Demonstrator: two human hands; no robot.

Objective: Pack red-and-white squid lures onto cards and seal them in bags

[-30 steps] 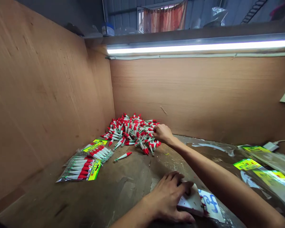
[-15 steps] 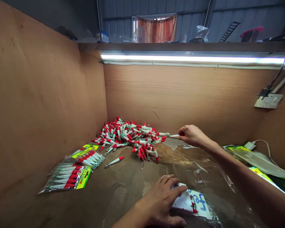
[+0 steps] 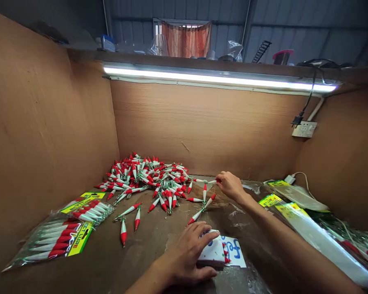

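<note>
At the right of the pile, my right hand (image 3: 230,185) pinches the end of a red and white fishing lure (image 3: 212,181). Several more lures (image 3: 204,200) trail from it in a chain, tangled by their green hooks. Near the front, my left hand (image 3: 191,253) has its thumb and fingers about the left end of a white block (image 3: 213,250) with blue marks. Red bits line the block's right edge, beside a white card with blue writing (image 3: 233,251). To the left lies a heap of red and white lures (image 3: 153,175), with a few loose lures (image 3: 123,232) before it.
Clear packs of lures with yellow labels (image 3: 55,237) lie at the left. Empty-looking plastic bags with yellow headers (image 3: 306,228) and green hooked lures (image 3: 352,237) are on the right. Wooden panels (image 3: 184,122) enclose the table; a socket (image 3: 305,129) is on the wall.
My right hand has drawn a tangled chain of lures away from the heap. More loose lures now lie in front of the heap. My left hand stays at the block, and the view has shifted right.
</note>
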